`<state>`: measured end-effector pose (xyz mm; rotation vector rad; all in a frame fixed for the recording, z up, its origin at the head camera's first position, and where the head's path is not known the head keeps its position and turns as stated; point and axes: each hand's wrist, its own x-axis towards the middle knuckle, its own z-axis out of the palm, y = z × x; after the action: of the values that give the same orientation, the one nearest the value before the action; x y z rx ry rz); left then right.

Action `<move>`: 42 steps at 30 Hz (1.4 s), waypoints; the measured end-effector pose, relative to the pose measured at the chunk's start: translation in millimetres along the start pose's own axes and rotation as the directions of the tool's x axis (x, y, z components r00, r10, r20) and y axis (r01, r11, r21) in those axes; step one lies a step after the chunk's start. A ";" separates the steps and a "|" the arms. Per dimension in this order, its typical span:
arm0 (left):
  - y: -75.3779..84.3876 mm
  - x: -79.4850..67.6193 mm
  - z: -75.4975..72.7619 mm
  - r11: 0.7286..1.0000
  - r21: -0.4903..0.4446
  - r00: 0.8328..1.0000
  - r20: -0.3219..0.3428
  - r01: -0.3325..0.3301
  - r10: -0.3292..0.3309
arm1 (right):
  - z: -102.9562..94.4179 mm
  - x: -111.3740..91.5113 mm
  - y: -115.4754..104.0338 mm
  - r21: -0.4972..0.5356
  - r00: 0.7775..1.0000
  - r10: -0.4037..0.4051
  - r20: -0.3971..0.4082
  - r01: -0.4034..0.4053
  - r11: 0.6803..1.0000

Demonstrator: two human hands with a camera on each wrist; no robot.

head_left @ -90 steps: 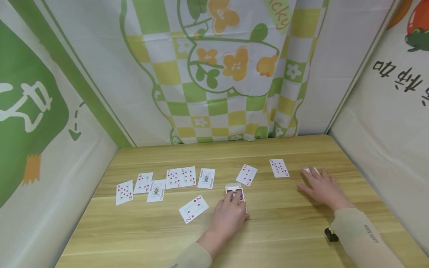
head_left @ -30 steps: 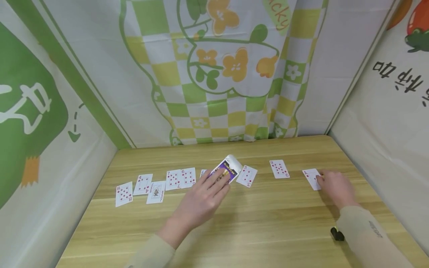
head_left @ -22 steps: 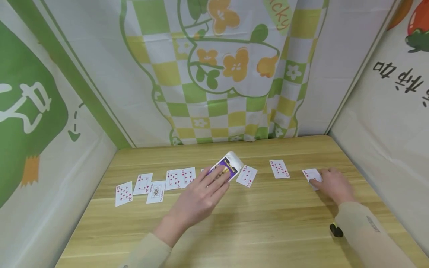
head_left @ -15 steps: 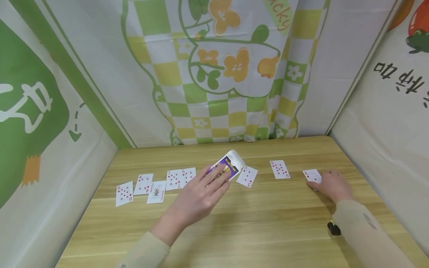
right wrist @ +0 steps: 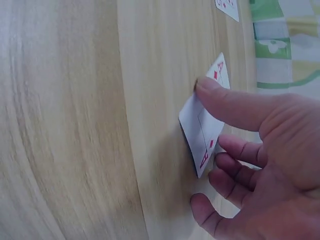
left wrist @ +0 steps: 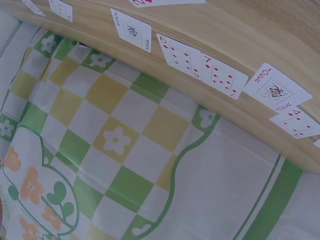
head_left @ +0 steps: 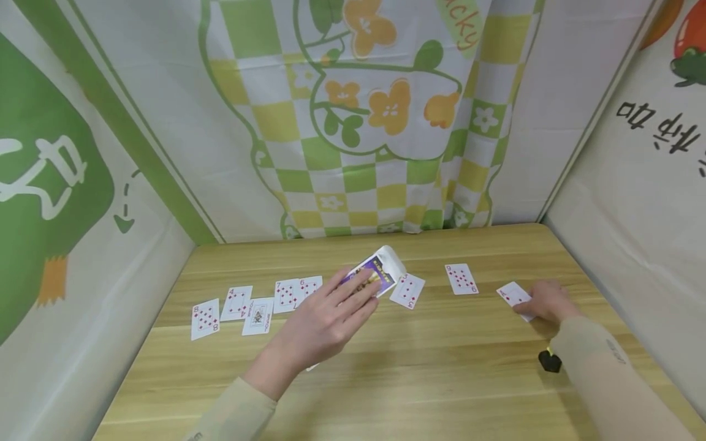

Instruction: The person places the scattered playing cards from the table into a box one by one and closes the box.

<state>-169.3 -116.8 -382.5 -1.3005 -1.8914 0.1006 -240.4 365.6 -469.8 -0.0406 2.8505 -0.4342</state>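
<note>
My left hand (head_left: pixel 322 327) holds a purple playing-card box (head_left: pixel 384 264) by its face, fingers laid across it and thumb hidden beneath. The box is tilted, its white flap end up and to the right, above the table. On the right, my right hand (head_left: pixel 550 301) pinches the ace of diamonds (right wrist: pixel 202 127), thumb on its face and fingers at its far edge. That card is tilted, with a shadow beside it on the wood. Between the hands lie the three of diamonds (head_left: pixel 407 293) and the nine of diamonds (head_left: pixel 462 279).
To the left lie the eight (head_left: pixel 204 320), four (head_left: pixel 237 302), seven (head_left: pixel 285 295) and six of diamonds (head_left: pixel 311 288), plus a joker (head_left: pixel 257 316). Another joker (left wrist: pixel 131 31) shows in the left wrist view. A small black object (head_left: pixel 549 360) sits by the right sleeve. Curtains enclose the table (head_left: pixel 419 398).
My left hand has lifted the card box off the table and tilted it up. My right hand, flat over a card three seconds ago, now pinches the ace, which has turned and tilted.
</note>
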 end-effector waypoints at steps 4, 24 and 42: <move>-0.8 -0.2 -0.3 1.000 0.000 1.000 -0.018 -0.012 0.012 | -0.7 -2.0 0.5 0.030 1.000 -0.024 -0.017 0.025 0.999; -11.5 -6.5 -3.4 1.000 -0.015 0.999 -0.037 -0.011 0.010 | -8.7 -9.5 6.8 0.209 0.964 -0.179 -0.198 0.220 0.953; -17.3 -10.0 0.1 0.999 -0.047 0.996 -0.093 -0.019 0.015 | -63.8 -36.3 -47.1 0.354 0.951 -0.192 -0.242 0.271 0.895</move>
<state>-180.9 -132.9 -379.9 -1.3312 -1.8143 0.0036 -222.2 341.5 -388.0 -0.2819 2.9066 -1.1009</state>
